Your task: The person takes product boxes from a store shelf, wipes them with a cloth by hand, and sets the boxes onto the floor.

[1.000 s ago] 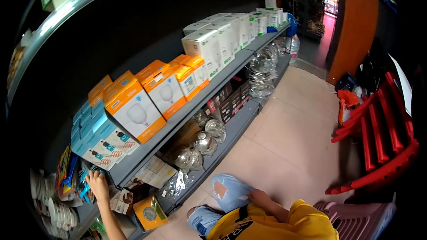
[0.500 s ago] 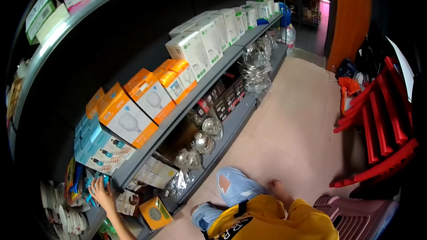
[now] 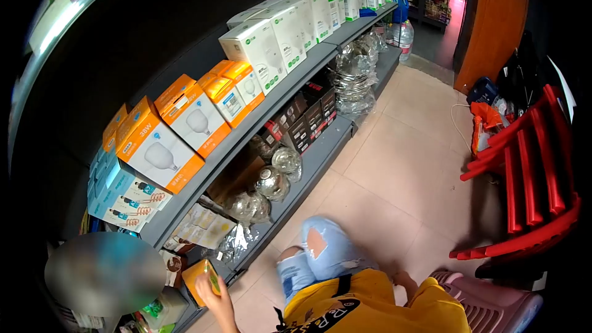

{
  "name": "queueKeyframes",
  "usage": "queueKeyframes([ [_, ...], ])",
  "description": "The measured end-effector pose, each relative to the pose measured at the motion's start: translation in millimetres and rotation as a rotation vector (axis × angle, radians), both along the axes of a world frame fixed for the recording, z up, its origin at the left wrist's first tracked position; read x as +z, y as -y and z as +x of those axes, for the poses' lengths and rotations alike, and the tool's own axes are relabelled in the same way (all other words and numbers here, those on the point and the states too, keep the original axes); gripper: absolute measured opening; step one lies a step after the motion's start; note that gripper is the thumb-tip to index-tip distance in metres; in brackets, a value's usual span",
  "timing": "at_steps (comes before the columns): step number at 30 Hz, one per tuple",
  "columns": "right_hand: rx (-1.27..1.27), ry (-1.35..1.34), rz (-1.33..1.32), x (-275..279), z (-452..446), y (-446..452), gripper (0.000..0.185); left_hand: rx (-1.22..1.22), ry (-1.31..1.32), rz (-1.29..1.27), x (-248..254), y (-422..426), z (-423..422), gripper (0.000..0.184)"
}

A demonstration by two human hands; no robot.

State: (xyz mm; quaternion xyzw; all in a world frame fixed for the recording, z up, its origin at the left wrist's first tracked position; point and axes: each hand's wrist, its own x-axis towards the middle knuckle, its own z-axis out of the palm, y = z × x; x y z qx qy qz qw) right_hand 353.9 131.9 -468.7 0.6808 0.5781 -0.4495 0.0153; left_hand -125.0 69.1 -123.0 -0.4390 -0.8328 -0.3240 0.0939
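My left hand (image 3: 213, 296) is at an orange box (image 3: 196, 279) on the lowest shelf, its fingers curled against the box's front. Yellow-green colour shows beside the fingertips. My right hand (image 3: 404, 282) hangs beside my thigh, below the yellow sleeve; its fingers are too small and shaded to make out. Left of the orange box stands a brown-and-white packet (image 3: 174, 265). A green item in clear plastic (image 3: 154, 309) lies below it. A blurred oval hides the shelf area at lower left.
Along the upper shelf stand blue-and-white boxes (image 3: 126, 200), orange bulb boxes (image 3: 161, 151) and white boxes (image 3: 253, 52). Wrapped metal bowls (image 3: 271, 183) sit beneath. To my right are stacked red chairs (image 3: 524, 179) and a pink stool (image 3: 493, 299). A doorway lies at the far end.
My left hand has left the blue items at the lower-left shelf and moved right to the orange box. The view has shifted slightly, and a blurred oval covers the lower left.
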Motion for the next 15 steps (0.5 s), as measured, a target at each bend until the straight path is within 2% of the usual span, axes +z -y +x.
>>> queueKeyframes([
  [3,-0.149,0.089,0.166,34,-29,-30,0.029,-0.104,0.048,-0.07,-26,7,-16,0.021],
  [4,-0.167,0.114,0.135,38,-34,-40,0.023,-0.147,0.089,-0.066,-30,-1,-17,0.023],
  [5,-0.177,0.117,0.148,39,-39,-46,0.023,-0.192,0.123,-0.064,-32,-9,-17,0.023],
  [7,-0.317,-0.125,0.171,51,-52,-72,0.019,-0.254,0.214,-0.043,-34,-28,-14,0.023],
  [8,-0.32,-0.117,0.188,60,-54,-83,0.019,-0.27,0.273,-0.038,-39,-33,-13,0.023],
  [10,-0.124,0.013,0.387,119,-73,-112,0.016,-0.271,0.306,-0.01,-49,-38,-12,0.022],
  [13,-0.192,-0.039,0.371,151,-79,-146,0.02,-0.311,0.36,-0.125,-44,-45,-14,0.018],
  [15,-0.226,-0.047,0.399,178,-85,-163,0.02,-0.352,0.348,-0.091,-43,-54,-17,0.019],
])
